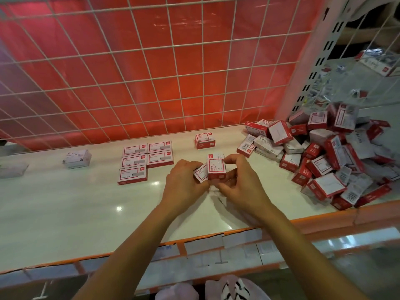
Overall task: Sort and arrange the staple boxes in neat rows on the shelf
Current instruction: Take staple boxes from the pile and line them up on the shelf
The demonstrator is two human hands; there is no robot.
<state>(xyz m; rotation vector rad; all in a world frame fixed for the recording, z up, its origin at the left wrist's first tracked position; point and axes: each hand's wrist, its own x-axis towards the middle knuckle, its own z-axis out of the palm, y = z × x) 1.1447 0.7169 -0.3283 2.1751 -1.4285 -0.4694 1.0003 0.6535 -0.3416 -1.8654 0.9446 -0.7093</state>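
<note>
Over the middle of the white shelf (65,208), my left hand (184,182) and my right hand (240,180) together hold red and white staple boxes. The left hand grips one box (200,173). An upright box (216,168) is pinched by my right hand, touching the first. Several boxes lie flat in neat rows (145,161) to the left. A single box (205,140) stands behind my hands. A jumbled pile of boxes (324,156) fills the shelf's right end.
A white wire grid (151,72) over a red panel backs the shelf. A pale box (76,158) sits at the far left. An orange front edge with label holders (205,243) runs along the shelf. More goods lie beyond the right side grid (368,68).
</note>
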